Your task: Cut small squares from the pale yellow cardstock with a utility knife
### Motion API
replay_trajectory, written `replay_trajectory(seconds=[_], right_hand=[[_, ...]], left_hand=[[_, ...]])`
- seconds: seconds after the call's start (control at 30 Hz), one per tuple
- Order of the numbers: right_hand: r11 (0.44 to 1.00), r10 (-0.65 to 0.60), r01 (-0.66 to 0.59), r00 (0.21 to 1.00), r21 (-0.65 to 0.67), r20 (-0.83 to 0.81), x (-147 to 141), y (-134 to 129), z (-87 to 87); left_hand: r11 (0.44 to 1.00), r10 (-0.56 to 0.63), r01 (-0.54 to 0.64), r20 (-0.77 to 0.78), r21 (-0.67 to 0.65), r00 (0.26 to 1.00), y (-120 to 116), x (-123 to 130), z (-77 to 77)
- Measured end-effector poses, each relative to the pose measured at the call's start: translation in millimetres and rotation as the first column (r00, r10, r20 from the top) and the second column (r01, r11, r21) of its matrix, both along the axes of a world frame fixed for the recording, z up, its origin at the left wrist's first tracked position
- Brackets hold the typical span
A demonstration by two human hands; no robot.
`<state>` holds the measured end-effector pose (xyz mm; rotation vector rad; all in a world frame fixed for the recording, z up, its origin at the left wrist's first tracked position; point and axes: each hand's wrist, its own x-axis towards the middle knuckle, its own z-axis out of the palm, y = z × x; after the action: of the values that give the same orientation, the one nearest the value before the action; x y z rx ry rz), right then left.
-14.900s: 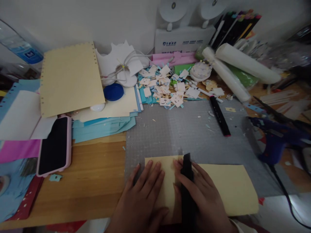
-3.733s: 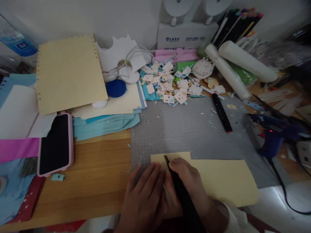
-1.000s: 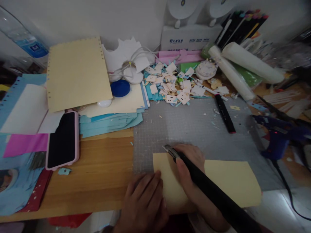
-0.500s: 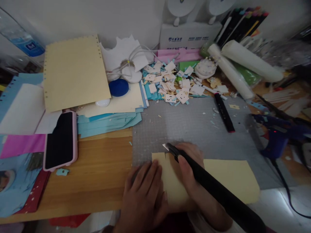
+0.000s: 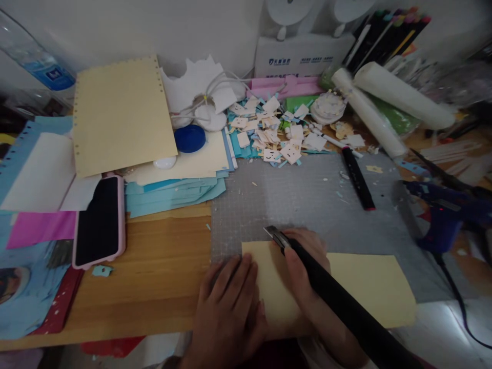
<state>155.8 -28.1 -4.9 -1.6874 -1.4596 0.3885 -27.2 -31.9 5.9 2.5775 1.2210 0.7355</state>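
With the left hand [image 5: 228, 307] flat, fingers slightly spread, on cream rectangular paper [image 5: 271, 287], the right hand [image 5: 307, 274] pinches a long black utility knife [image 5: 338, 299] slanting from near right to far left, blade pointing over the grey gridded cutting mat [image 5: 300, 189].

- knife [image 5: 334, 294]: blk body, silvery blade
- sheet [image 5: 365, 282]: plain pale yel.
- mat [image 5: 246, 210]: gry w/ fine lt. grid
- marker [image 5: 357, 177]: blk w/ red-pink end
- glue gun [image 5: 438, 225]: dk. blu, tiny red light
- phone [image 5: 100, 223]: blk screen, pink case
- lid [image 5: 190, 138]: deep blu
- tabletop [image 5: 161, 271]: lt. brn w/ wood grain
- cutouts [image 5: 272, 155]: mostly wht, some w/ blk faces
- cover [image 5: 57, 312]: dk. red w/ wht specks
- box [image 5: 303, 56]: wht, dk. blu lettering
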Motion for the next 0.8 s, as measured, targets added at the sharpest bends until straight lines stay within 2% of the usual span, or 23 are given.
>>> replay_trajectory(seconds=[0.4,0.8], right_hand=[[1.000,0.015,-0.014,1.000,-0.009,0.024,1.2,1.8,3.7],[1.000,-0.021,0.021,0.999,-0.006,0.040,-1.3,4.8,1.9]], left_hand=[[1.000,-0.014,0.014,-0.006,0.022,1.000,2.8,0.6,2.3],[0.999,-0.022,0.024,-0.033,0.041,0.999,3.4,-0.6,4.3]])
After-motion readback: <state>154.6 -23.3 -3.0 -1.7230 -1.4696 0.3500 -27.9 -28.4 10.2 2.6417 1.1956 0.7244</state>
